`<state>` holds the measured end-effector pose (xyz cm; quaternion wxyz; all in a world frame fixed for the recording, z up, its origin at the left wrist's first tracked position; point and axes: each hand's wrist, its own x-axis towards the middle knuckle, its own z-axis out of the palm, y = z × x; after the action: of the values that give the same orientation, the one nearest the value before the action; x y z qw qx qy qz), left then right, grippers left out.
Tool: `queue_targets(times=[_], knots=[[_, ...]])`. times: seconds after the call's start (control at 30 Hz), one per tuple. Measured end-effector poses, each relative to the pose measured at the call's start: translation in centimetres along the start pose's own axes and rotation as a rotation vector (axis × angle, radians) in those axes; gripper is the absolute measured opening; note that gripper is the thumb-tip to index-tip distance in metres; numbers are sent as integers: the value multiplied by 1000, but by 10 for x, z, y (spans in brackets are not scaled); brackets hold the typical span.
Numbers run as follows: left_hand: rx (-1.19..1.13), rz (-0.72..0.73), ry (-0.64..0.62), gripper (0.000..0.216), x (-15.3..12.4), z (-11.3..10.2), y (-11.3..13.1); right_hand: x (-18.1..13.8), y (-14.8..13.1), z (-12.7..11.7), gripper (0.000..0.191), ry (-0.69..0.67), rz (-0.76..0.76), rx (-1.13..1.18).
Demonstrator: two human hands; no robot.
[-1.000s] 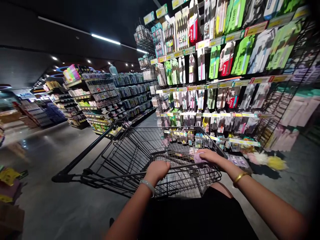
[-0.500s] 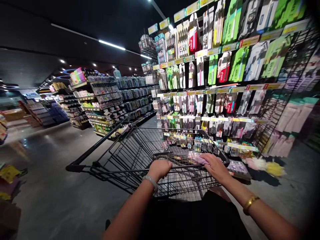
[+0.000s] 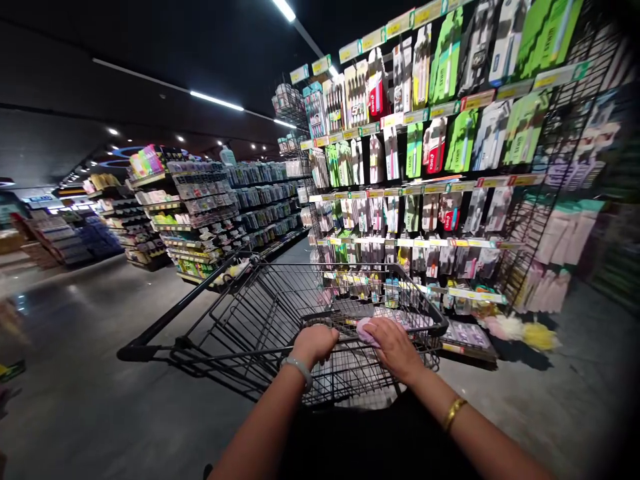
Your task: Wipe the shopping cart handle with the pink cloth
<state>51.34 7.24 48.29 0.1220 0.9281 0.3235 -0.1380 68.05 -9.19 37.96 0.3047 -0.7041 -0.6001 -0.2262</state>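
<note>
A black wire shopping cart (image 3: 240,320) stands sideways in front of me. My left hand (image 3: 314,345), with a pale bangle on the wrist, is closed over the cart's near top rail. Just to its right is my right hand (image 3: 395,348), its wrist in a gold bracelet. Its fingers hold a soft lilac cloth (image 3: 367,331) against the same rail. The undersides of both hands are hidden.
Beyond the cart, a tall rack (image 3: 395,193) displays toothbrush packs. Low at its right sit a purple-topped box (image 3: 467,335) and a yellow bath puff (image 3: 540,337). Stocked shelves (image 3: 193,207) line the aisle at left, over a grey floor (image 3: 85,360).
My right hand has slid left along the rail with the lilac cloth, closer to my left hand. My left hand keeps its place on the rail. The view has shifted slightly.
</note>
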Motion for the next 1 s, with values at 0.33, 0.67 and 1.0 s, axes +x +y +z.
queue_targets(times=[0.33, 0.67, 1.0], knots=[[-10, 9, 55, 67, 4, 1, -2, -19, -2, 10, 55, 176, 267, -90], [296, 63, 249, 64, 3, -5, 20, -42, 38, -23, 64, 155, 223, -66], [53, 215, 2, 93, 41, 10, 71, -65, 49, 6, 62, 265, 226, -10]])
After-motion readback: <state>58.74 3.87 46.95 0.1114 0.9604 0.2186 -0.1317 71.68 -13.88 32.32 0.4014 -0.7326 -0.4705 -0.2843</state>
